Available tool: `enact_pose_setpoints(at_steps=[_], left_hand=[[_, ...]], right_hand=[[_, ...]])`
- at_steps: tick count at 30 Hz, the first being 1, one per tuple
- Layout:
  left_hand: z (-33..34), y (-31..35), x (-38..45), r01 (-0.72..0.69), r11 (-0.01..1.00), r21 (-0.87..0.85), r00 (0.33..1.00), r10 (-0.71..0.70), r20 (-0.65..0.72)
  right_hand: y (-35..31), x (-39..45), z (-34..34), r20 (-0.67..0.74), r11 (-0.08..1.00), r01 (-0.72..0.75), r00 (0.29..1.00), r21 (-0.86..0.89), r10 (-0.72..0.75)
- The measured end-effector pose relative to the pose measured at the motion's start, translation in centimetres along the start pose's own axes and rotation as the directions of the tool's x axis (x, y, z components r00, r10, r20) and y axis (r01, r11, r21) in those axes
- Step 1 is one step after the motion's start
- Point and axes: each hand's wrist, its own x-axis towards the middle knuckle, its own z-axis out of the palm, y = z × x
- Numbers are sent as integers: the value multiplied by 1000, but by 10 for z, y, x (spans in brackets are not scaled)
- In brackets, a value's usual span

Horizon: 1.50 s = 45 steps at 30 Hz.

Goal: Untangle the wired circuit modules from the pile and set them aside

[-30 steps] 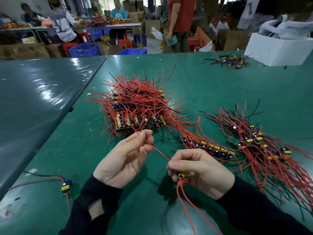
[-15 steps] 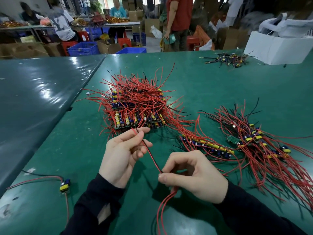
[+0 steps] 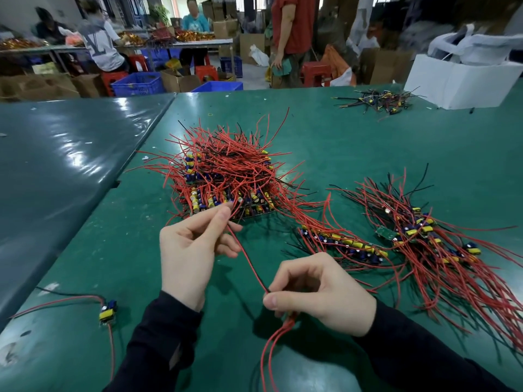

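Observation:
A tangled pile [image 3: 226, 176] of red-wired circuit modules with yellow and blue parts sits on the green table [image 3: 339, 131]. My left hand [image 3: 192, 250] pinches the far end of one red wire [image 3: 249, 258] just in front of the pile. My right hand [image 3: 319, 292] grips the same wire's near end, where a module lies mostly hidden in the fist; two red leads [image 3: 271, 346] trail down from it. The wire runs taut between both hands. A second heap of modules [image 3: 418, 244] spreads out on the right.
One single module [image 3: 108, 312] with red and black leads lies at the near left. A small heap of dark-wired parts [image 3: 376, 100] and a white box [image 3: 464, 77] stand at the far right. A table seam runs along the left. People work at the back.
My left hand has slid up along the red wire toward the pile. My right hand has drawn back toward me, stretching the wire longer between the hands.

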Motion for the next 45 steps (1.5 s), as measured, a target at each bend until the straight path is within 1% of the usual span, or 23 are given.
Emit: enact_pose_setpoints(at_steps=[3,5,7,8,10,12,13,14,17,19,21,23,26,27,29,30,32,34,35,36,38,43,45], left_hand=[[-3,0,1,-38,999,8,998,38,-46],[-2,-1,0,-47,999,-1,996,47,-75],[1,-3,0,57,996,-67,997,-60,-42],[2,-4,-1,138,987,-78,990,-138,6],[5,-6,-4,274,962,7,951,-271,151],[8,-9,-11,321,941,107,880,-339,333],[10,-9,-14,323,939,122,853,-344,394],[11,-10,-16,316,942,111,845,-333,419],[14,-14,-17,262,962,76,881,-271,388],[17,-14,-19,160,979,130,917,-196,347],[20,-13,-21,83,981,174,935,-137,327],[22,-12,-21,109,983,146,938,-150,313],[23,-12,-23,154,982,105,955,-175,238],[24,-13,-25,177,980,91,953,-194,233],[27,-13,-27,283,957,59,922,-289,258],[28,-12,-28,363,930,54,888,-363,283],[29,-9,-30,523,845,114,770,-525,364],[29,-5,-32,616,765,187,645,-627,437],[28,-4,-33,646,739,193,605,-649,461],[28,-4,-33,666,722,187,581,-660,477],[26,-5,-32,680,711,177,568,-664,486],[26,-4,-33,640,738,215,548,-634,546],[27,-5,-33,635,743,211,558,-631,538]], right_hand=[[0,1,1,19,999,-28,999,17,28],[0,2,1,-21,1000,-18,1000,-6,18],[2,5,-2,-121,1000,-10,993,-30,6],[3,6,-3,-177,1000,-11,984,-15,8],[4,7,-7,-239,1000,-7,971,28,14],[5,8,-8,-229,999,15,973,36,-7],[5,8,-8,-215,999,26,976,33,-18],[5,7,-8,-205,999,29,978,30,-22],[5,8,-8,-211,1000,12,978,13,-10],[5,8,-9,-226,1000,1,974,3,0],[6,9,-9,-236,1000,-2,972,18,6],[5,9,-10,-230,999,-2,973,43,12],[6,8,-8,-214,1000,-8,977,8,10],[6,8,-9,-225,1000,-5,974,-2,4],[7,10,-11,-294,1000,22,956,-3,-22],[7,11,-13,-359,999,46,932,13,-38],[7,12,-17,-487,994,95,872,60,-54],[6,13,-18,-536,990,115,843,87,-51],[5,13,-17,-540,989,119,840,91,-51],[4,13,-16,-542,988,123,839,94,-52],[4,12,-16,-554,987,127,831,101,-51],[5,11,-15,-575,981,144,817,129,-44],[4,12,-15,-579,979,150,815,142,-41]])
